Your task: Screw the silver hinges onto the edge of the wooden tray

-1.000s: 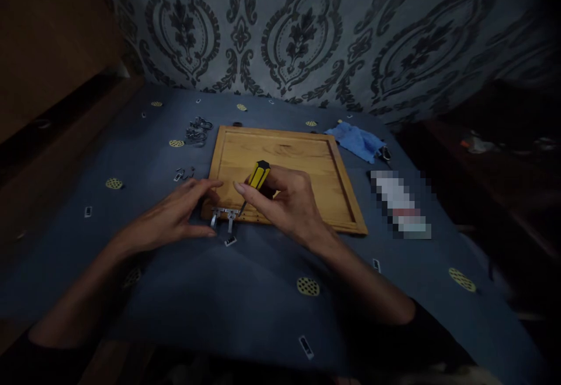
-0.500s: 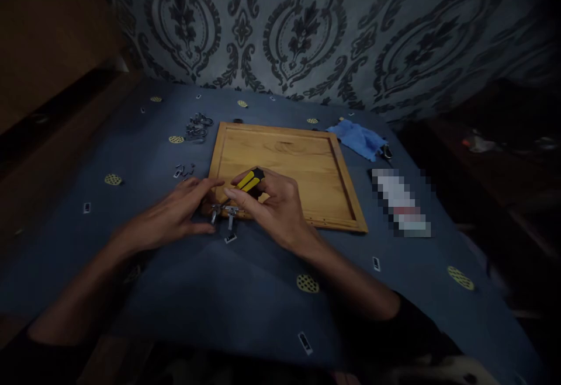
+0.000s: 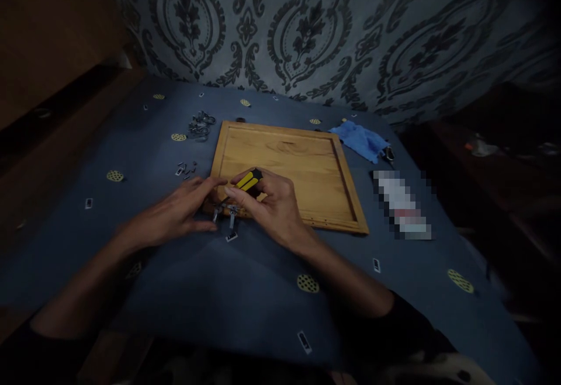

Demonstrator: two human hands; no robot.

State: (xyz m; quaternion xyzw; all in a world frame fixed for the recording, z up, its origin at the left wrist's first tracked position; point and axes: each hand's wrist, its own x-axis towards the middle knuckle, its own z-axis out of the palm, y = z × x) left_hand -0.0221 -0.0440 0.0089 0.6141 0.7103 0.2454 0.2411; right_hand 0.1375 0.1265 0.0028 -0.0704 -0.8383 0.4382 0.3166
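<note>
A yellow-and-black screwdriver is held in my right hand, its shaft slanting down left to the metal cabinet hinge at the near edge of a framed wooden panel. My left hand is beside the panel's near left corner, thumb and forefinger apart on either side of the hinge. Its other fingers are partly hidden, close to the screwdriver's tip. The tip and any screw under it are too dark to make out. Small holes show along the near edge, right of my right hand.
Several metal hinge parts lie behind on the left, and small screws are nearer my left hand. A blue cloth lies past the panel's right corner. A blurred-out flat object is on the right. Blue patterned cloth covers the surface.
The view has shifted slightly. Both hands and the screwdriver keep nearly the same place over the hinge.
</note>
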